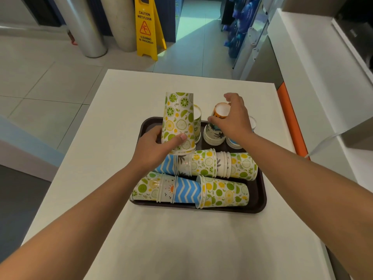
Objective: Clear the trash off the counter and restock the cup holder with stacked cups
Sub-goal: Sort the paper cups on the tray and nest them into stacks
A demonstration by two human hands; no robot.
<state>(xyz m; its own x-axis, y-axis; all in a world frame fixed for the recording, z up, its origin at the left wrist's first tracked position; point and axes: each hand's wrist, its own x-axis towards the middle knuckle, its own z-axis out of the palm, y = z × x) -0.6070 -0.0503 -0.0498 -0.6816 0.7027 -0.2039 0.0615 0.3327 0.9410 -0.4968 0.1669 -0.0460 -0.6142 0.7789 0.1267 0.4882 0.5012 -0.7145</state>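
A dark tray (pixel 260 201) on the white counter (pixel 125 110) holds paper cups. My left hand (pixel 155 146) grips the base of a tall upside-down stack of lime-and-lemon cups (pixel 178 118). My right hand (pixel 234 118) closes on an upside-down orange cup (pixel 221 111) that tops a short stack of palm-print cups (pixel 214 136). Behind the tall stack stands another citrus cup (pixel 197 122). Two rows of nested cups lie on their sides at the tray's front: a far row (pixel 212 164) and a near row (pixel 189 190), mixing citrus, blue zigzag and white prints.
A low stack with a blue cup (pixel 234 143) sits under my right wrist. A yellow wet-floor sign (pixel 147 27) and two round columns (pixel 88 25) stand on the tiled floor beyond. A white cabinet with an orange edge (pixel 290 120) borders the counter's right side.
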